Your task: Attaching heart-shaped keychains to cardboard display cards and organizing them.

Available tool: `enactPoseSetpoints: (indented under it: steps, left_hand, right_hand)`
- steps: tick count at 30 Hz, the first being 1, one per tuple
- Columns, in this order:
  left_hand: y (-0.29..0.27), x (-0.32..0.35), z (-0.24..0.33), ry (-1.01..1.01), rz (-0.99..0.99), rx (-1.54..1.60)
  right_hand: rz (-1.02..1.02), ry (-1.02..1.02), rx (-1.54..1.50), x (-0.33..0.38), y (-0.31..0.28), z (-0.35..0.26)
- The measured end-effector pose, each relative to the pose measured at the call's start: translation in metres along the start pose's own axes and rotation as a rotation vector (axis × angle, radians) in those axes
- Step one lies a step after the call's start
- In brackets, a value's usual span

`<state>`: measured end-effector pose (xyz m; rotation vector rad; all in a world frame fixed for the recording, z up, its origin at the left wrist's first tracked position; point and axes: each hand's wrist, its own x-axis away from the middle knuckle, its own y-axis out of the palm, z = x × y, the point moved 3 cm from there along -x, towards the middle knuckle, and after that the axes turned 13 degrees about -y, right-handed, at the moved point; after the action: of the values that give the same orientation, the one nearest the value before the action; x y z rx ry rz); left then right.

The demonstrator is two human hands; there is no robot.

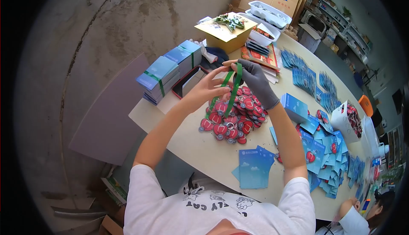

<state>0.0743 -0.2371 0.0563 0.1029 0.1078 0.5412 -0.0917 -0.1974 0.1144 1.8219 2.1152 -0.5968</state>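
A loop of green ribbon hangs between my two raised hands, above the table's far middle. My right hand, in a grey glove, is closed on the top of the loop. My bare left hand reaches in from the left, its fingers curled around the ribbon's left side; its exact grip is partly hidden. Below them lies a heap of red heart-shaped key tags with small grey round ends and rings. Left of the hands stand stacks of blue cards, bound with the same green ribbon.
Loose blue cards lie near the front edge, with a scattered pile to the right. A blue card block, a white box of tags and a yellow box share the table. Another person sits at lower right.
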Motion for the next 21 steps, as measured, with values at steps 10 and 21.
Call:
enactPoseSetpoints:
  steps: [10,21]
  left_hand:
    - [-0.147,-0.076,0.098,-0.031,0.162,-0.345]
    - [-0.262,-0.232,0.080,0.099,1.002,-1.418]
  right_hand:
    - [0.167,-0.173,-0.158,-0.132,-0.085,0.012]
    - [-0.135,-0.712,1.023,-0.166,-0.109,0.088]
